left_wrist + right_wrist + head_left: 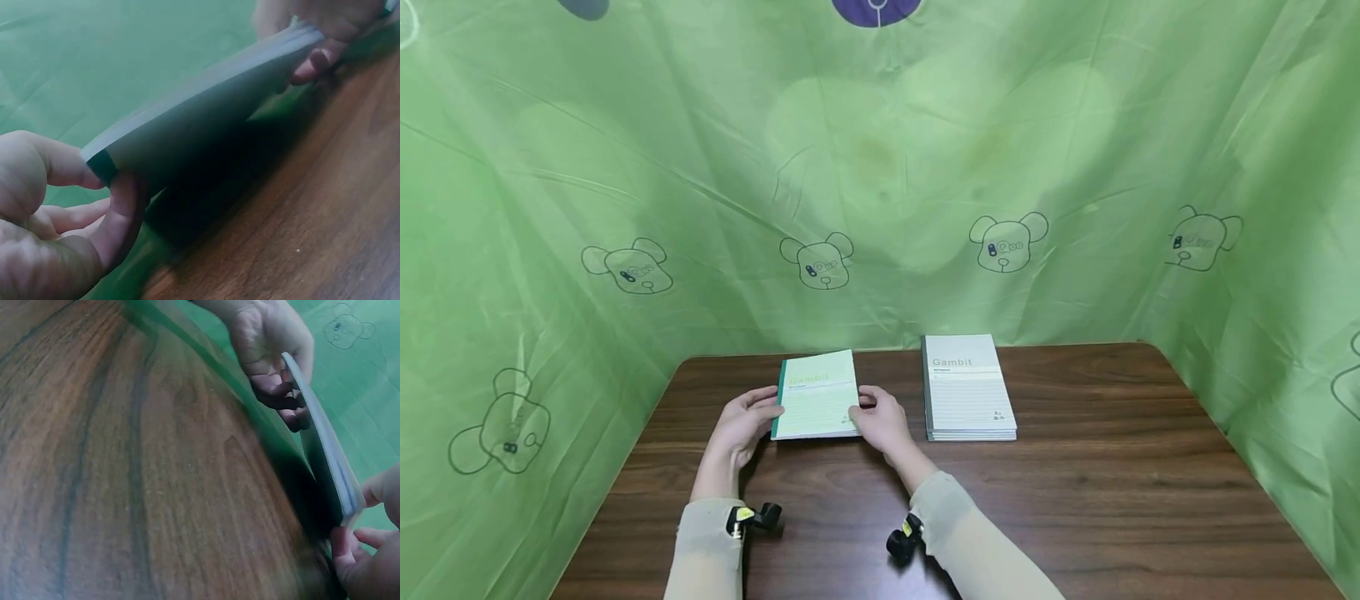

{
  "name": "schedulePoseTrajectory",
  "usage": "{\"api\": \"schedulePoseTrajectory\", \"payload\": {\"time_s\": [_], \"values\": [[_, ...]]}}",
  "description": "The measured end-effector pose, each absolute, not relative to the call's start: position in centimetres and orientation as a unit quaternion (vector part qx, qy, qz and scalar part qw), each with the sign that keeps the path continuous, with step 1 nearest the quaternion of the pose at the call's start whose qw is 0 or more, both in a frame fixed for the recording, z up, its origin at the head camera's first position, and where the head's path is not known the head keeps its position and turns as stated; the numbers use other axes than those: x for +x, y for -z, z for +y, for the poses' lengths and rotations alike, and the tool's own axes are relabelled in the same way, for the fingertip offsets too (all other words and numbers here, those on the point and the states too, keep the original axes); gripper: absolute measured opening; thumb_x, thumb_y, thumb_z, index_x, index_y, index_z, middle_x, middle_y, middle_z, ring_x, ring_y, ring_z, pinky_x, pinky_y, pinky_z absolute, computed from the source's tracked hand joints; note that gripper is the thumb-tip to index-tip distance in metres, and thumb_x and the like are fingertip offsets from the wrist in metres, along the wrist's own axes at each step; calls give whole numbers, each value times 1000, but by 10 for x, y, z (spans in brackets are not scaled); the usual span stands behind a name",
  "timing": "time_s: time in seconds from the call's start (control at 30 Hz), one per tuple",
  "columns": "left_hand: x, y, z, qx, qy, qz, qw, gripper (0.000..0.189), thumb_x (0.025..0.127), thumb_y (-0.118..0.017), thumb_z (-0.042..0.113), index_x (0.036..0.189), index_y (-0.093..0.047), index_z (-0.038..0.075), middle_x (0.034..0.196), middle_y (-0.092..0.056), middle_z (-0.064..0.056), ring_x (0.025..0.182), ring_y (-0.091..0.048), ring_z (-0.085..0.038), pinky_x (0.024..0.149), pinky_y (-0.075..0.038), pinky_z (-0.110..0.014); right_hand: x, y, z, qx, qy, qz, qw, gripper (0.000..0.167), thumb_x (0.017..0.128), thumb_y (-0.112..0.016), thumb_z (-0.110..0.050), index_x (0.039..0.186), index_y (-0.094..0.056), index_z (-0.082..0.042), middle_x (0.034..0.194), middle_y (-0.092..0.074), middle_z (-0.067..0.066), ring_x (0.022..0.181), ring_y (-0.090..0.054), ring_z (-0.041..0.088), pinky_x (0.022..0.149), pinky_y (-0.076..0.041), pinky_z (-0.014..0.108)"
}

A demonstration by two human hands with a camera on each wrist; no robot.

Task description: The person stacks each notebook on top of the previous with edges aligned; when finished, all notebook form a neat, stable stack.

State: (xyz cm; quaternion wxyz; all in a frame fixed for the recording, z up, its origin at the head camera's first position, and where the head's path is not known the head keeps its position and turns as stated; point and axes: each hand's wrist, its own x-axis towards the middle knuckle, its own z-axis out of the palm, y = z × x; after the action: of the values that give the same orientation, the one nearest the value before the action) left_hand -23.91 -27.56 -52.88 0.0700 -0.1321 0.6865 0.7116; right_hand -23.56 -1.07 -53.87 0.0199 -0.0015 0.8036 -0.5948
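Note:
A light green notebook [817, 396] with a darker green spine is held between both hands, raised over the wooden table. My left hand [743, 427] pinches its spine side, thumb on the cover and fingers beneath. On the opposite edge my right hand [882, 423] grips near the lower corner, its thumb on top. In the left wrist view the notebook [206, 94] shows edge-on, with a dark shadow under it. The right wrist view shows the notebook's page edge [334, 456] between the two hands.
To the right, a neat stack of grey-white notebooks [970, 392] marked Gambit lies near the table's back edge. The brown wooden table [1090, 492] spreads around it. Green cloth [910, 167] printed with bear outlines hangs behind and at both sides.

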Motion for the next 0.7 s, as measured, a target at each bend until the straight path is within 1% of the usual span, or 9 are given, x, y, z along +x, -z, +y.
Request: {"api": "schedulePoseTrajectory", "payload": {"time_s": [0.1, 0.17, 0.27, 0.33, 0.43, 0.57, 0.7], "values": [[-239, 528, -277, -136, -720, 677, 75, 62, 105, -67, 0, 163, -43, -2, 163, -44, -26, 111, -70, -11, 92, -59, -23, -236, 538, -8, 3, 611, 791, 36, 50, 96, -72, -13, 145, -67, 0, 122, -77, 13, 111, -72, 26, 101, -57, 45], [-239, 528, -276, -140, -722, 673, 73, 61, 105, -68, 0, 161, -45, -4, 160, -47, -25, 108, -71, -11, 92, -59, -23, -236, 537, -6, -1, 629, 776, 50, 51, 97, -72, -13, 146, -65, 0, 117, -77, 13, 107, -72, 26, 98, -57, 44], [-240, 528, -273, -142, -720, 677, 64, 59, 103, -71, -1, 158, -49, -6, 146, -60, -21, 103, -72, -11, 89, -61, -24, -236, 536, -2, -15, 654, 753, 70, 52, 99, -71, -12, 148, -62, 2, 108, -76, 12, 97, -70, 22, 89, -57, 38], [-241, 528, -270, -143, -714, 683, 59, 58, 102, -73, 0, 155, -51, -6, 135, -66, -17, 98, -74, -12, 85, -62, -26, -236, 536, 0, -21, 663, 744, 76, 53, 100, -70, -12, 150, -60, 3, 104, -75, 12, 92, -67, 20, 83, -55, 33], [-241, 526, -268, -135, -700, 698, 66, 58, 101, -76, 3, 154, -52, -4, 126, -71, -11, 93, -74, -14, 79, -62, -29, -235, 536, 3, -25, 667, 741, 75, 53, 102, -69, -11, 151, -58, 3, 105, -73, 11, 92, -64, 18, 84, -53, 32], [-238, 520, -267, -118, -681, 717, 91, 62, 100, -78, 5, 155, -50, -2, 127, -68, -11, 90, -73, -16, 75, -61, -31, -233, 533, 8, -29, 665, 743, 68, 52, 104, -69, -12, 152, -57, 5, 107, -73, 12, 96, -64, 19, 88, -55, 37], [-237, 512, -265, -105, -681, 717, 106, 66, 99, -78, 2, 156, -46, -3, 130, -66, -13, 90, -74, -17, 73, -62, -32, -231, 530, 12, -37, 649, 757, 63, 51, 106, -67, -13, 153, -57, 5, 109, -74, 11, 98, -65, 20, 90, -56, 39]]}}
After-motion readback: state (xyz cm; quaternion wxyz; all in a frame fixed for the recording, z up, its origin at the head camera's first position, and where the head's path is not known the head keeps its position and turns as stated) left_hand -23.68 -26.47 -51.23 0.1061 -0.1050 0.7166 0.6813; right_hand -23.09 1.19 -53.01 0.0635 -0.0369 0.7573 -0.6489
